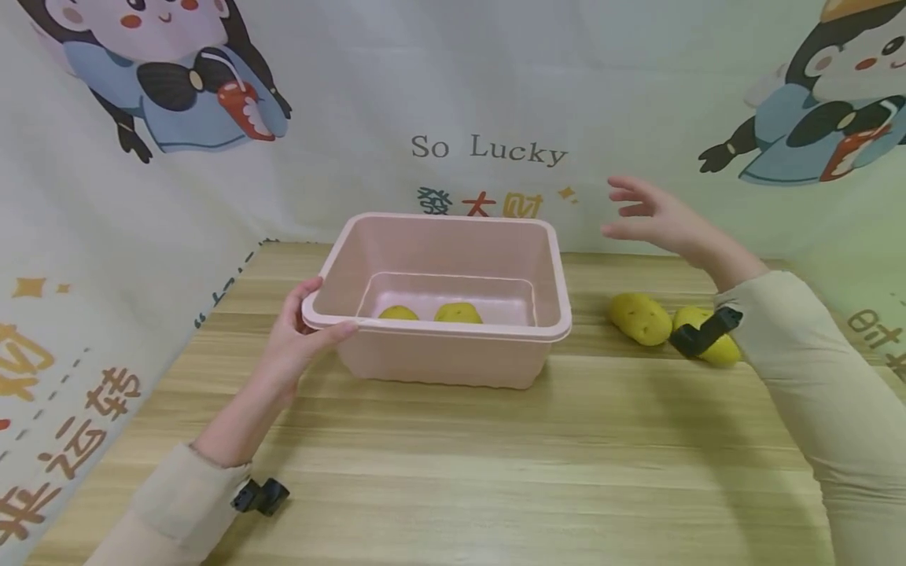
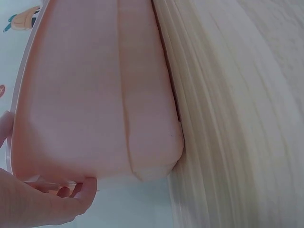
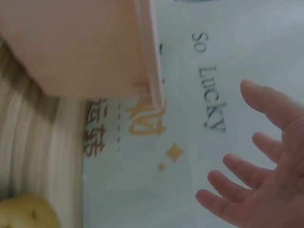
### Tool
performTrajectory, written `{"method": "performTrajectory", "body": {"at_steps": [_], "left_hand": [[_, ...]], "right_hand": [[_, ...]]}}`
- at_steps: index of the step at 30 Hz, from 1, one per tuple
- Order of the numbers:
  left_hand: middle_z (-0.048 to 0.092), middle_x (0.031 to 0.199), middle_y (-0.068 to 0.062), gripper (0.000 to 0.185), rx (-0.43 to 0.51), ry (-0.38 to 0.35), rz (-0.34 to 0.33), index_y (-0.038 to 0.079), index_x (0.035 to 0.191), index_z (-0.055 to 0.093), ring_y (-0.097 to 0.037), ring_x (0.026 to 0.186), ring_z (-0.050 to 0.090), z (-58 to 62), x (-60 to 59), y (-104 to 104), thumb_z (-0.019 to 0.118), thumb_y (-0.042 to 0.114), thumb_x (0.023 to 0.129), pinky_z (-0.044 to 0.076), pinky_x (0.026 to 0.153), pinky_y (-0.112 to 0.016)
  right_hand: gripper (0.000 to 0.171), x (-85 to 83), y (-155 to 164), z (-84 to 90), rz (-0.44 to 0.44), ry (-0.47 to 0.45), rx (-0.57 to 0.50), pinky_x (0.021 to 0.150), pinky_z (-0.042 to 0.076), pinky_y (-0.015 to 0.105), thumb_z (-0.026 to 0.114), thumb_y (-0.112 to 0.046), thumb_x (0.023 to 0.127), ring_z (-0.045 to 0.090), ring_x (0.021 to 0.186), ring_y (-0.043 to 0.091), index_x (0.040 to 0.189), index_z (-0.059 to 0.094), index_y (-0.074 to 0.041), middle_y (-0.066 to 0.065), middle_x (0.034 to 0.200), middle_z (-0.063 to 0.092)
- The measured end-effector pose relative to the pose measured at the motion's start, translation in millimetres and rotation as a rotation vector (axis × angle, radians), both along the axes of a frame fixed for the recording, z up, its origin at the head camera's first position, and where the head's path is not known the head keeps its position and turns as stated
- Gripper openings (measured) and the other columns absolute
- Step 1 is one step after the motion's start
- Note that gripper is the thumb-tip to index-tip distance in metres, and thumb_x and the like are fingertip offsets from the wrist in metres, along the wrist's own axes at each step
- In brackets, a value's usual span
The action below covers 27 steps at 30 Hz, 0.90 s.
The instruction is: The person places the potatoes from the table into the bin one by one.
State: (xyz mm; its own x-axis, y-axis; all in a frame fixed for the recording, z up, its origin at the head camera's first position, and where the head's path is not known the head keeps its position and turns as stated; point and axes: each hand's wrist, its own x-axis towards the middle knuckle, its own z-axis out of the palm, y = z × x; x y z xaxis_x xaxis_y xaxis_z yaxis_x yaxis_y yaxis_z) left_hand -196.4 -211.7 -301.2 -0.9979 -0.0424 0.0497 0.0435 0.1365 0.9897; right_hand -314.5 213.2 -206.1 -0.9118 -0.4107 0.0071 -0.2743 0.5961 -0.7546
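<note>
A pink plastic tub (image 1: 453, 354) stands on the wooden table (image 1: 495, 472), with two yellow potatoes (image 1: 432, 313) inside near its front wall. My left hand (image 1: 300, 334) grips the tub's front left rim, thumb over the edge; the left wrist view shows my fingers (image 2: 71, 192) curled under the rim of the tub (image 2: 95, 95). My right hand (image 1: 654, 216) hovers in the air to the right of the tub, fingers spread and holding nothing; its fingers (image 3: 256, 171) show against the backdrop in the right wrist view. Two more potatoes (image 1: 640, 318) lie on the table below that arm.
A printed cloth backdrop (image 1: 488, 149) with cartoon figures and the words "So Lucky" closes off the back and both sides. The right wrist view shows the tub's corner (image 3: 147, 71) and one potato (image 3: 26, 211) at the bottom left.
</note>
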Motion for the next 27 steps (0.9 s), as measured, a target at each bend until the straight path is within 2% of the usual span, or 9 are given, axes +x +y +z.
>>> {"method": "performTrajectory", "body": {"at_steps": [10,18,27], "left_hand": [[0.029,0.138,-0.013,0.079,0.007,0.011,0.001,0.009,0.144,0.015,-0.019,0.116,0.036,-0.8,-0.4,-2.7,0.065,0.009,0.083,0.038,0.086,-0.014],[0.028,0.141,-0.014,0.079,-0.006,-0.001,-0.006,0.01,0.144,0.014,-0.022,0.121,0.034,-1.5,0.4,-2.2,0.065,0.011,0.083,0.036,0.088,-0.016],[0.028,0.141,-0.014,0.08,-0.005,-0.009,-0.007,0.01,0.145,0.013,-0.023,0.123,0.033,0.4,2.0,-1.7,0.065,0.011,0.084,0.035,0.091,-0.018]], "right_hand": [[0.08,2.6,33.3,-42.4,-0.058,0.014,0.033,0.102,0.021,0.06,0.061,-0.023,0.087,0.021,0.132,0.042,0.147,0.01,-0.012,0.02,0.149,0.017],[0.08,8.2,49.0,-83.6,-0.058,-0.066,0.063,0.101,0.018,0.063,0.06,-0.027,0.088,0.015,0.133,0.045,0.147,0.01,-0.008,0.024,0.148,0.016],[0.08,9.6,60.0,-106.7,-0.054,-0.108,0.062,0.102,0.018,0.063,0.058,-0.027,0.089,0.015,0.131,0.048,0.146,0.007,-0.004,0.028,0.147,0.015]]}}
